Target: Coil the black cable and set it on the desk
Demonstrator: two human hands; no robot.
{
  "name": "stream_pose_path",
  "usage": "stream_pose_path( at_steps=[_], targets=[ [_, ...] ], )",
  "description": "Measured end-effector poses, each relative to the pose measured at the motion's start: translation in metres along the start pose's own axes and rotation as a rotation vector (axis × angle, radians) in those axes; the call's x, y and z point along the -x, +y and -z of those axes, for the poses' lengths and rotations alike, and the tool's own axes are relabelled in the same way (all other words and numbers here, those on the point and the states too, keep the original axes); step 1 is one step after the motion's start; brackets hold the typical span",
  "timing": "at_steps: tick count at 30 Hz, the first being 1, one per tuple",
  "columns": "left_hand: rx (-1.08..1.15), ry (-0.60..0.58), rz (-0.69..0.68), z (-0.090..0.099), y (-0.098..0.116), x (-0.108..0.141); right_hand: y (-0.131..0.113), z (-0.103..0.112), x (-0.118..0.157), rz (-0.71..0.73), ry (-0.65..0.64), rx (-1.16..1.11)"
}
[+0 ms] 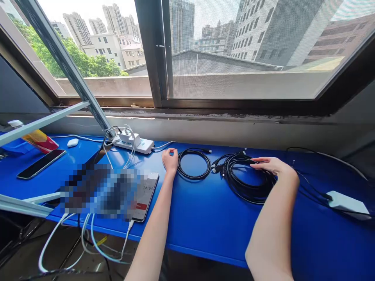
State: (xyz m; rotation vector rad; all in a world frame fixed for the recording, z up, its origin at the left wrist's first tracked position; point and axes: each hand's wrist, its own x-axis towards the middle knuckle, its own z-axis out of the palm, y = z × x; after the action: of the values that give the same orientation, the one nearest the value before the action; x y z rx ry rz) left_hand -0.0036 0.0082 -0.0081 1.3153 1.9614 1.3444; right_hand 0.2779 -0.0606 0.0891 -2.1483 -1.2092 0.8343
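My left hand (170,160) is loosely curled above the blue table, its fingers closed with nothing visible in them. Just right of it, a single black cable (194,178) lies wound in a neat ring, its plug at the upper right. A thicker pile of coiled black cables (244,197) is further right, with several plugs sticking out at its left side. My right hand (274,166) reaches over this pile from the right, fingers stretched to the left and apart, at the upper edge of the coils. Whether its fingertips touch a cable is unclear.
A phone (146,195) and a blurred patch lie left of my forearm. Behind stands a white power strip (145,146) with chargers. Another phone (41,164) and an earbud case (72,143) are at left, beyond a metal frame (96,111). A white adapter (348,203) lies right.
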Motion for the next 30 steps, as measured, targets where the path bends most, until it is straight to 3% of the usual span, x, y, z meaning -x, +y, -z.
stream_pose_path(
  at_steps=[4,15,18,23,26,30],
  targets=[
    [-0.014,0.003,-0.027,0.0,0.0,0.001,-0.002,0.001,0.006,-0.036,-0.053,-0.148],
    [-0.054,0.013,-0.065,-0.001,0.001,0.009,-0.026,0.007,0.033,0.089,0.02,-0.274],
    [-0.055,0.014,-0.056,0.0,0.002,0.011,-0.036,0.014,0.046,0.2,0.146,-0.297],
    [-0.042,0.025,-0.044,0.001,0.001,0.011,-0.059,0.011,0.059,0.518,0.488,-0.486],
    [-0.034,0.029,-0.041,0.0,0.001,0.01,-0.073,0.002,0.063,0.617,0.575,-0.636],
    [-0.031,0.026,-0.037,0.0,0.001,0.009,-0.086,-0.007,0.069,0.655,0.636,-0.66]
  ],
)
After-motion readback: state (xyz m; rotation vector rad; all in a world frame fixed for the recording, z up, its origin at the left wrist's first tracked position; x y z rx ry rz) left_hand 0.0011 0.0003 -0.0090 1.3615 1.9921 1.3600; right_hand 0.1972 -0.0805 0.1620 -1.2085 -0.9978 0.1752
